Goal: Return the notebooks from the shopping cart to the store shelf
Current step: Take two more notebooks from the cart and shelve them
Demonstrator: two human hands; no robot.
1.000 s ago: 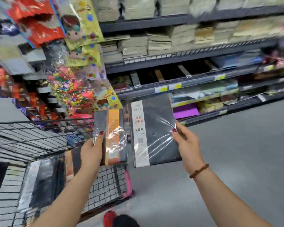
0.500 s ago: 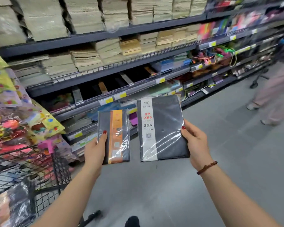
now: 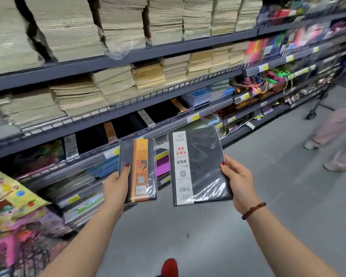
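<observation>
My left hand (image 3: 116, 186) grips a small dark notebook with an orange band (image 3: 140, 168), wrapped in clear film, thumb on its cover. My right hand (image 3: 238, 182) grips a larger dark notebook with a white band marked 25K (image 3: 200, 164) by its right edge. Both are held upright in front of the store shelf (image 3: 128, 118). On the shelf behind them a row of dark notebooks (image 3: 126, 124) with orange and white bands lies tilted. The shopping cart (image 3: 24, 254) shows only as blurred wire at the bottom left.
Stacks of tan paper pads (image 3: 116, 82) fill the upper shelves. Coloured stationery (image 3: 268, 80) lies further right. Bagged toys (image 3: 10, 198) hang at the left. A person in pale trousers (image 3: 336, 126) stands in the aisle at the right on the grey floor (image 3: 208, 236).
The view has swung right from the cart to the shelf, and the shelf has come closer. Both hands still hold their notebooks side by side.
</observation>
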